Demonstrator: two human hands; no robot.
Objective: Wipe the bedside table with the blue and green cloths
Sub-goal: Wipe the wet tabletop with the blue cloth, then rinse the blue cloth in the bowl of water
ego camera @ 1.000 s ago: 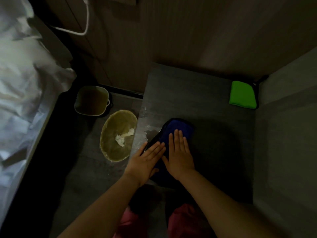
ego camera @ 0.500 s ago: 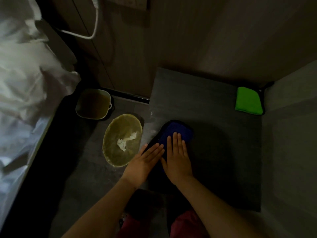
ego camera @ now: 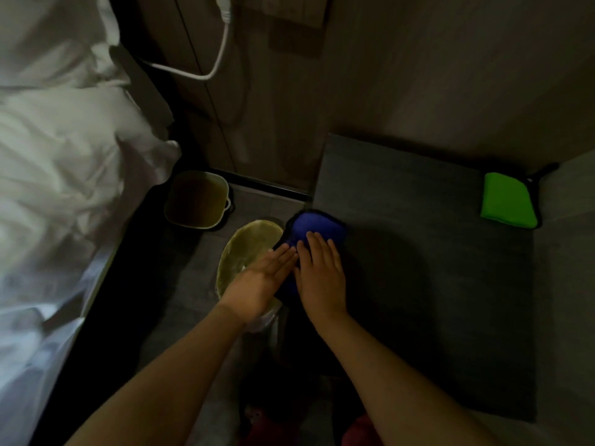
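Head view, the only one: we've got both palms flat on the blue cloth [ego camera: 317, 228], which sits at the left edge of the bedside table [ego camera: 402, 194], partly hanging over it above a round bin [ego camera: 248, 249] on the floor. Left hand [ego camera: 264, 281] lies w/ fingers straight and close together, tips on the cloth's left side; right hand [ego camera: 322, 272] presses down from above, fingers slightly fanned. Neither pinches anything.

Progress, as we judge it: blue-cloth wipe is underway, at the left edge, prob. pushing dirt off into the bin. Tabletop looks plain dark; too dim to tell wet from dry. Green cloth [ego camera: 507, 201] lies folded and untouched in the far right corner, well apart from us, so that pass is yet to come.

Count: 2 cloths (1 blue, 1 green), 2 hands, 1 table, 2 bins incl. a square bin [ego camera: 196, 201] near the bed [ego camera: 64, 156].
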